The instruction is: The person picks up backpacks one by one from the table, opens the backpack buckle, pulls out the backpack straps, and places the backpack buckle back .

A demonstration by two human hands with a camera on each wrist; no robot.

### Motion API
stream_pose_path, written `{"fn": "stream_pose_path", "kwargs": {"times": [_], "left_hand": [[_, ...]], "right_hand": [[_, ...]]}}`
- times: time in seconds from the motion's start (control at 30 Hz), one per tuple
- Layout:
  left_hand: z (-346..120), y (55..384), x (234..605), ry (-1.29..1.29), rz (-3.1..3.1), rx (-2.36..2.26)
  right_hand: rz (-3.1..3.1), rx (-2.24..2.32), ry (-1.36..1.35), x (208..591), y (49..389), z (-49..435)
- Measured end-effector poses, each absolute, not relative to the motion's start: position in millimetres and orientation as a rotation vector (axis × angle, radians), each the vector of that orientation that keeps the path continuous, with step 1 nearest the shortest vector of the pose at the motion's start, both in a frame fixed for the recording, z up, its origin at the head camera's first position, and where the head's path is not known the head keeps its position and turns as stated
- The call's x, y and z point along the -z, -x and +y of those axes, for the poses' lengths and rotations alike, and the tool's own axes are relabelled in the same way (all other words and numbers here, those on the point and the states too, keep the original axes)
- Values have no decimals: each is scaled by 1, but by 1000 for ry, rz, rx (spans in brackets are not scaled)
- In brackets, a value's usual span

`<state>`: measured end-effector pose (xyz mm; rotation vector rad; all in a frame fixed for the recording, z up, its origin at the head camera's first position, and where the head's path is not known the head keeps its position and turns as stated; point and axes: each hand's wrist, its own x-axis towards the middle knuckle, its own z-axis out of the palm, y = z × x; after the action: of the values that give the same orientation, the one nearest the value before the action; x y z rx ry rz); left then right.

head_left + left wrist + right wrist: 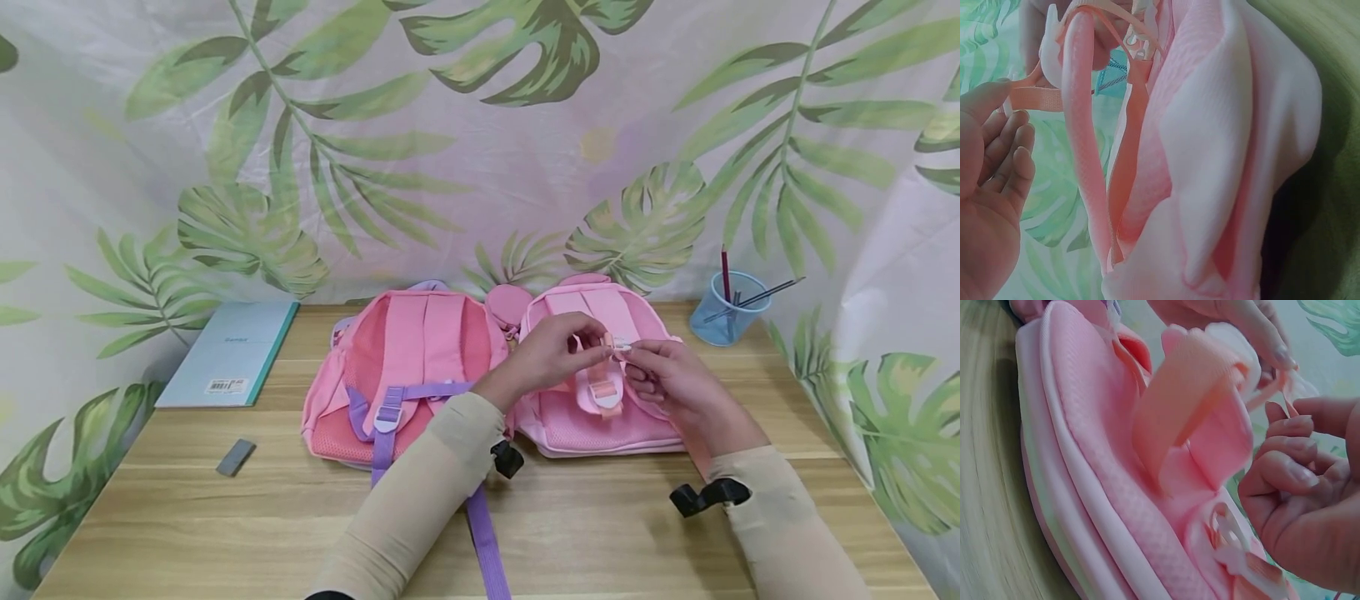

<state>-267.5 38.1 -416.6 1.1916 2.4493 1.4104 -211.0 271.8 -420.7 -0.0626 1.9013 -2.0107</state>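
Two pink backpacks lie side by side, their strap sides facing up. Over the right backpack [570, 435], my left hand [551, 354] and right hand [675, 383] meet fingertip to fingertip. Between them is a small white buckle [621, 345] threaded with orange strap. In the left wrist view, my left hand [991, 156] pinches the buckle, with orange webbing [1036, 99] running from it. My right hand [1310, 462] pinches the orange strap by the buckle, its other fingers curled. A white strap adjuster [602, 400] hangs just below the hands.
The left backpack [405, 350] has purple straps [487, 542] trailing to the table's front edge. A blue notebook [225, 350] and a grey eraser [236, 457] lie at left. At the back right stands a blue mesh cup [723, 325] of pencils. A leaf-patterned cloth hangs behind.
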Motion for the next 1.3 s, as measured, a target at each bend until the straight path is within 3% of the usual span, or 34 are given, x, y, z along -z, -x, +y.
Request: {"fn": "stream_pose_path", "kwargs": {"times": [1.3], "left_hand": [[41, 265, 416, -1164, 2449, -1377]], "right_hand": [[1840, 2030, 6, 414, 213, 269]]}}
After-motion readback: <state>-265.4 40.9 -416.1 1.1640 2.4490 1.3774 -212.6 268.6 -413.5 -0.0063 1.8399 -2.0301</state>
